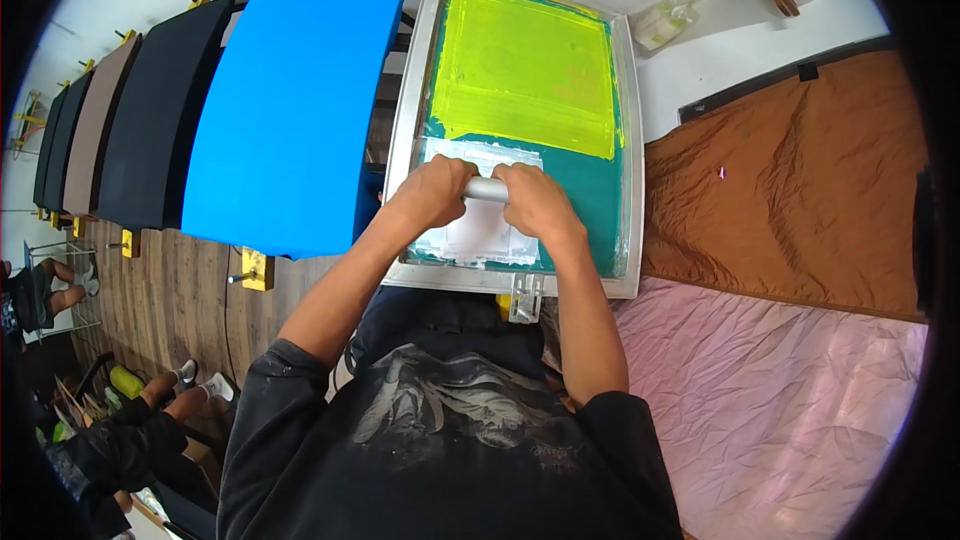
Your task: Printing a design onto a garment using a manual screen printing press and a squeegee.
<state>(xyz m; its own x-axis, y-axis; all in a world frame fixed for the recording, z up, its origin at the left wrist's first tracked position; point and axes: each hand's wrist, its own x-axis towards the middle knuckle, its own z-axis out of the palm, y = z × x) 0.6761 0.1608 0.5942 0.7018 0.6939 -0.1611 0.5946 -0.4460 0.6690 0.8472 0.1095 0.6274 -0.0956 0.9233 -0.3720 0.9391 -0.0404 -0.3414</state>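
My left hand (pixel 436 192) and my right hand (pixel 541 202) are both closed around a silver bar-shaped squeegee handle (pixel 487 189), one at each end. The handle lies crosswise over the near half of a screen-printing frame (pixel 632 120) with a pale metal border. Beneath and around the handle, a white patch (pixel 488 244) with smeared edges covers part of the green mesh (pixel 590 225). The far half of the screen carries a yellow-green coated area (pixel 525 65). My hands hide the squeegee's ends, and its blade does not show.
To the left, a blue-covered board (pixel 290 120) stands beside black (pixel 165 110) and brown (pixel 98 130) boards in a row. Brown cloth (pixel 790 180) and pinkish wrinkled cloth (pixel 770 390) lie at right. A metal clamp (pixel 525 298) grips the frame's near edge. People sit at lower left.
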